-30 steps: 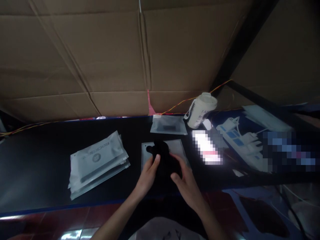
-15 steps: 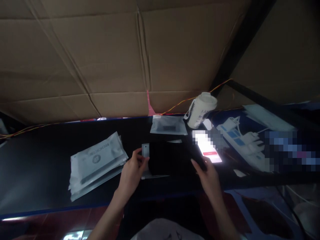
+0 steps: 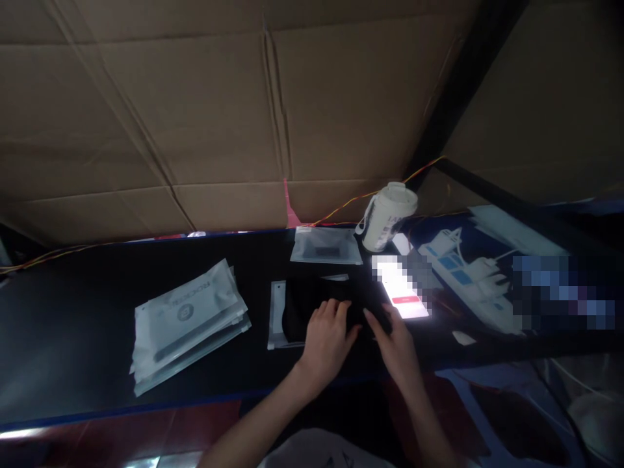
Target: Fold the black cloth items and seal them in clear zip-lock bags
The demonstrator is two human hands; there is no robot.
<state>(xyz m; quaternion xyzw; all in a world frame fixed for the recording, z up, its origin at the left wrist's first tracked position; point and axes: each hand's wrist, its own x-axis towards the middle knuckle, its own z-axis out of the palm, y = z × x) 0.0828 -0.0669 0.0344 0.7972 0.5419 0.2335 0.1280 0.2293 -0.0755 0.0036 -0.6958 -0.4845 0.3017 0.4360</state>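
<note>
A dark folded cloth (image 3: 299,312) lies over a clear zip bag (image 3: 277,315) whose left end and lower edge show. My left hand (image 3: 327,335) rests on the cloth with its fingers bent and the thumb apart. Close by on the right, my right hand (image 3: 394,335) touches the cloth's right part, thumb and fingers spaced around a dark fold. Whether its fingers pinch the fabric is hard to tell, black on black. Left of the hands lies a stack of printed zip bags (image 3: 188,318).
Behind the cloth lies another zip bag (image 3: 326,246), beside a white lidded cup (image 3: 390,214). A lit phone (image 3: 402,292) is right of the cloth. Further right are a power strip (image 3: 455,266) with plugs and a small white piece (image 3: 463,338). Cardboard (image 3: 214,117) stands behind.
My left hand has let go of the bag's left end and moved right onto the cloth. My right hand has shifted slightly left and down. The bag's left end is now uncovered.
</note>
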